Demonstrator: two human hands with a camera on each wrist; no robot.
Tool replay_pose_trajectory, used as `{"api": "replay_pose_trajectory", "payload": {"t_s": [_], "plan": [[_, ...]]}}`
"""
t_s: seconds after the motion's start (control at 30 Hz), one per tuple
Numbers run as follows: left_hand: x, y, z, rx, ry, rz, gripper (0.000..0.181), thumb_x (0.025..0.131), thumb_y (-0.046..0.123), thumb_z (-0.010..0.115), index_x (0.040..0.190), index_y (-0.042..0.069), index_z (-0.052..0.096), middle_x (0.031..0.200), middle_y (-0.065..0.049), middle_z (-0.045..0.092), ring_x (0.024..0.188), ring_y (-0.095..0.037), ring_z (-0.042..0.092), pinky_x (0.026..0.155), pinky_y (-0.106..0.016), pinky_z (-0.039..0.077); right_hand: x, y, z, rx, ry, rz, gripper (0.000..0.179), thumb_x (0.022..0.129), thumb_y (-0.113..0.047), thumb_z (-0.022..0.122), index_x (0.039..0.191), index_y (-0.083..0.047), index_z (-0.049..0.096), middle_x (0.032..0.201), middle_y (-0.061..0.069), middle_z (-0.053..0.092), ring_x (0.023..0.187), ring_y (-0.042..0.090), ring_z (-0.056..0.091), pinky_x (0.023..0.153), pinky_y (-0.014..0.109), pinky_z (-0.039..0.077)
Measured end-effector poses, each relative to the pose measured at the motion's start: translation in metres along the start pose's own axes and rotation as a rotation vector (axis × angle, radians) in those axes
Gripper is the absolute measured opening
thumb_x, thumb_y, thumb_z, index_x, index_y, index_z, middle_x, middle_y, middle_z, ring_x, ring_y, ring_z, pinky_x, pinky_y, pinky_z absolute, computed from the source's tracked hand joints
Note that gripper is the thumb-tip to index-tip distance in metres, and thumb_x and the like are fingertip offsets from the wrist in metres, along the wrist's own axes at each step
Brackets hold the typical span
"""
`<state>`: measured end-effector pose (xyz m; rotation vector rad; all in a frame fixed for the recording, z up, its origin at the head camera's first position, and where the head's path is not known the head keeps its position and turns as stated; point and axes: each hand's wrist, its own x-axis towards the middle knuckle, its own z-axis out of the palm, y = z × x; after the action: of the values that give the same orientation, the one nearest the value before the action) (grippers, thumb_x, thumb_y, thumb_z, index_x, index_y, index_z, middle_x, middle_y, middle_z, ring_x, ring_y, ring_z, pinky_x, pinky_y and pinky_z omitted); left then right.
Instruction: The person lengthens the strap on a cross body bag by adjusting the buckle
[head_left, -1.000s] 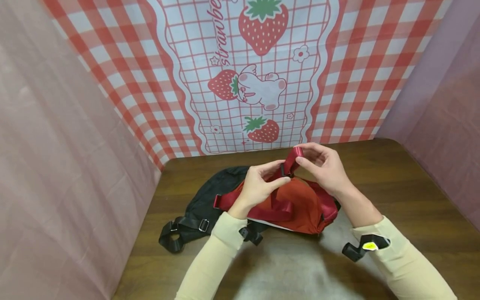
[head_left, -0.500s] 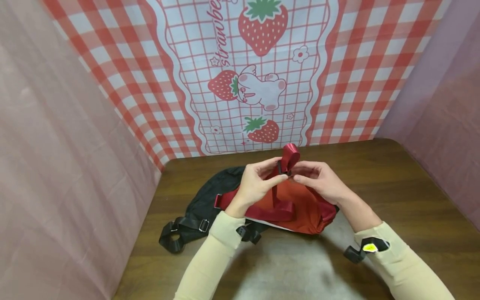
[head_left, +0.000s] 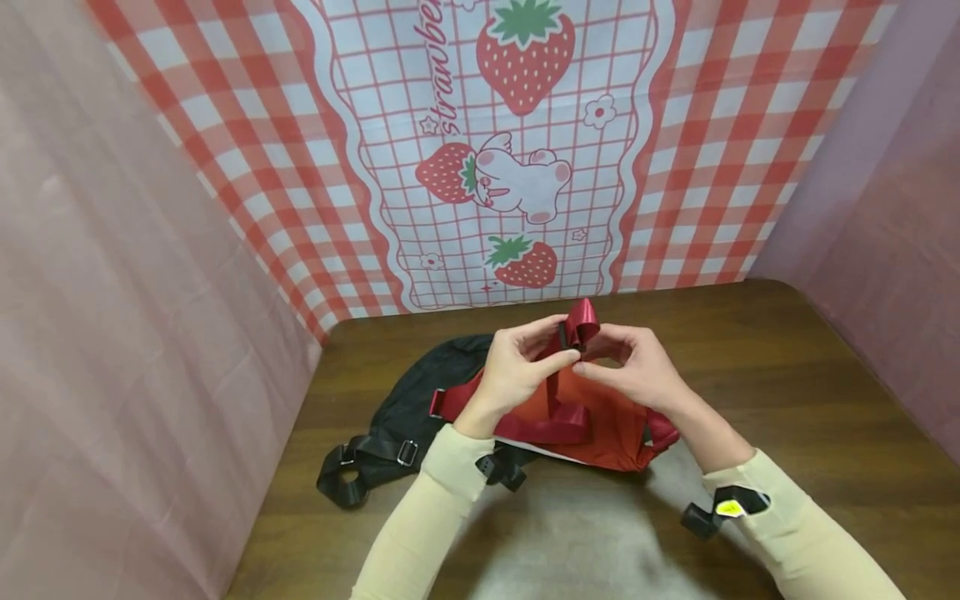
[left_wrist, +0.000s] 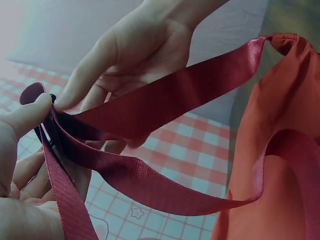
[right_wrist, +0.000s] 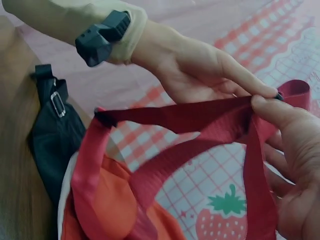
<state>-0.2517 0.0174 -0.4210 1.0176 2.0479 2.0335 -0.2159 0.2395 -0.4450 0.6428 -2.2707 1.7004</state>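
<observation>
An orange-red bag with crimson webbing straps lies on the table. Above it, my left hand pinches a black strap slider between thumb and fingers. Crimson strap threads through the slider and stands up from it in a small loop. From the other side my right hand pinches the strap at the slider, its thumb close to the left thumb. In the right wrist view, strap lengths run from the slider back to the bag. Fingers partly hide the slider.
A black bag lies behind and left of the orange one, its looped strap with metal sliders toward the table's left edge. The wooden table meets a strawberry-print checked cloth at the back. Pink curtains flank both sides.
My right hand has come down from the top of the strap loop to the slider. The loop now stands free and has shifted and folded slightly. The left hand stays almost in place.
</observation>
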Motion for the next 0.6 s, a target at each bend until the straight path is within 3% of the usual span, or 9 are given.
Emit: {"api": "replay_pose_trajectory", "payload": {"t_s": [0.1, 0.23, 0.37, 0.47, 0.6], "plan": [[0.0, 0.002, 0.001, 0.002, -0.007, 0.002, 0.048, 0.095, 0.003, 0.079, 0.141, 0.003, 0.068, 0.136, -0.02, 0.073, 0.125, -0.029, 0.073, 0.107, -0.031, 0.058, 0.001, -0.004, 0.003, -0.037, 0.05, -0.021, 0.03, 0.091, 0.001, 0.081, 0.121, 0.001, 0.077, 0.104, -0.006, 0.08, 0.098, 0.005, 0.074, 0.093, 0.017, 0.06], [-0.001, 0.006, 0.0, 0.004, 0.014, 0.008, 0.048, 0.094, 0.001, 0.079, 0.141, 0.002, 0.068, 0.136, -0.021, 0.073, 0.125, -0.028, 0.073, 0.108, -0.032, 0.058, -0.005, -0.003, 0.001, -0.199, 0.061, -0.002, 0.028, 0.09, -0.002, 0.083, 0.118, -0.001, 0.079, 0.107, 0.007, 0.082, 0.098, 0.006, 0.075, 0.093, 0.016, 0.059], [-0.002, 0.006, -0.002, 0.006, 0.004, -0.004, 0.049, 0.094, 0.0, 0.079, 0.142, 0.002, 0.067, 0.137, -0.021, 0.072, 0.128, -0.029, 0.071, 0.11, -0.033, 0.056, -0.011, 0.003, 0.0, -0.386, 0.022, 0.012, 0.035, 0.09, -0.003, 0.082, 0.125, -0.005, 0.076, 0.117, 0.011, 0.079, 0.104, 0.02, 0.075, 0.094, 0.036, 0.065], [-0.003, 0.004, -0.002, 0.01, -0.015, -0.027, 0.049, 0.095, 0.001, 0.078, 0.143, 0.002, 0.067, 0.139, -0.02, 0.071, 0.13, -0.028, 0.07, 0.112, -0.031, 0.055, -0.011, 0.003, 0.003, -0.408, -0.013, -0.014, 0.042, 0.091, -0.007, 0.083, 0.132, -0.007, 0.072, 0.123, 0.011, 0.077, 0.109, 0.028, 0.074, 0.096, 0.048, 0.063], [-0.003, 0.005, -0.001, 0.01, -0.014, -0.029, 0.05, 0.095, 0.002, 0.079, 0.143, 0.002, 0.066, 0.14, -0.02, 0.071, 0.13, -0.028, 0.07, 0.112, -0.03, 0.054, -0.008, -0.001, 0.007, -0.389, 0.009, -0.069, 0.042, 0.089, -0.013, 0.088, 0.128, -0.011, 0.076, 0.119, 0.005, 0.078, 0.105, 0.027, 0.075, 0.096, 0.042, 0.062]]}}
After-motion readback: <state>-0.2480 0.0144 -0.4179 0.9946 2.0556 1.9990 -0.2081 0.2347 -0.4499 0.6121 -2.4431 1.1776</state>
